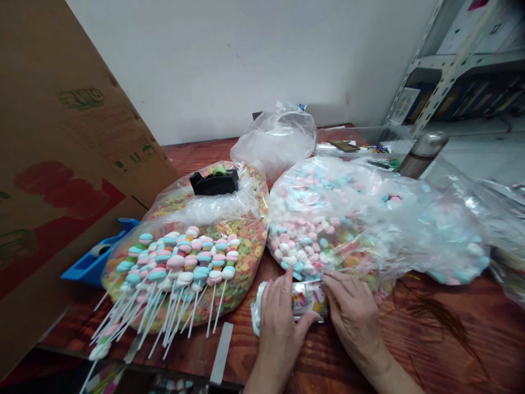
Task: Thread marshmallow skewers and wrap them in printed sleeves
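Observation:
A small stack of clear printed plastic bags lies on the table in front of me. My left hand grips its left part, fingers across the top and thumb along the near edge. At the other end, my right hand holds the right edge with its fingers together. To the left, several marshmallow skewers in pink, blue and white on white sticks lie on a big clear bag of ring-shaped cereal. A large bag of pastel marshmallows sits just beyond my hands.
A black tape dispenser rests on the cereal bag; a blue tape dispenser stands by a tall cardboard box at left. A metal flask and a clear plastic tray are behind. Brown strands lie at right.

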`<state>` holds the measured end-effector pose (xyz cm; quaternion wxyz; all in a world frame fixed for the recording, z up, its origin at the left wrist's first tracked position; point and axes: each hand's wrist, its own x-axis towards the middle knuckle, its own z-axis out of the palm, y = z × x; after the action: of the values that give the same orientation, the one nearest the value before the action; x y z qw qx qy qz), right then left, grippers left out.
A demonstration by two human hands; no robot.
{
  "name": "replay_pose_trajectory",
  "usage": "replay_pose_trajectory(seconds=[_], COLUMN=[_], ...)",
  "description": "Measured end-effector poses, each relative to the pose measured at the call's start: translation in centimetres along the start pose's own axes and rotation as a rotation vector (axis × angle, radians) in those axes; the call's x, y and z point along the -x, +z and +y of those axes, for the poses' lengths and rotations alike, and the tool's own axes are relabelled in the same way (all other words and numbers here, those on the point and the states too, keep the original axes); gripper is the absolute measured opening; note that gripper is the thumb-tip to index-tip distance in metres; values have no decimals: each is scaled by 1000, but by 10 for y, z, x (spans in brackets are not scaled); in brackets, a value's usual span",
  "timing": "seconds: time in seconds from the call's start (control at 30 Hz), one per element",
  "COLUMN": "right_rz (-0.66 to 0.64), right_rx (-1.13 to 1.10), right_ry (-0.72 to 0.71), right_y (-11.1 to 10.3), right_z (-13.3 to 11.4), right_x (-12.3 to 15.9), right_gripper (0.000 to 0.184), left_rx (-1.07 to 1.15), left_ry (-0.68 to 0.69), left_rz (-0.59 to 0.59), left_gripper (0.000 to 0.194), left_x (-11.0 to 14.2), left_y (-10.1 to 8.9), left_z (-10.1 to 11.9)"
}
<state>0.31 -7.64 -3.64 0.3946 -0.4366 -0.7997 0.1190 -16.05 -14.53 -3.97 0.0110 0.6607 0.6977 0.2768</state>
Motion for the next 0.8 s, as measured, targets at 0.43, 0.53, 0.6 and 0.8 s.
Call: replay_pose_trajectory(seconds=[0.43, 0.53, 0.6, 0.8], right_rz=[108, 74, -4, -67], right_rx=[-630, -565, -534, -416], right_ry=[665, 612, 588, 410], right_y=[-75, -80, -79, -56], right_z=[9, 9, 14, 17], right_x=[-4, 8, 17, 6], right_gripper=[24, 24, 27, 22], left_rx=[1686, 1828, 1755, 1305], left_ry=[-555, -750, -859, -959], left_rz=[-457, -176, -45, 77], left_gripper=[70, 53, 45, 37], left_x=[4, -20, -33, -45], left_y=[14, 14, 12, 7], left_z=[99, 119, 119, 88])
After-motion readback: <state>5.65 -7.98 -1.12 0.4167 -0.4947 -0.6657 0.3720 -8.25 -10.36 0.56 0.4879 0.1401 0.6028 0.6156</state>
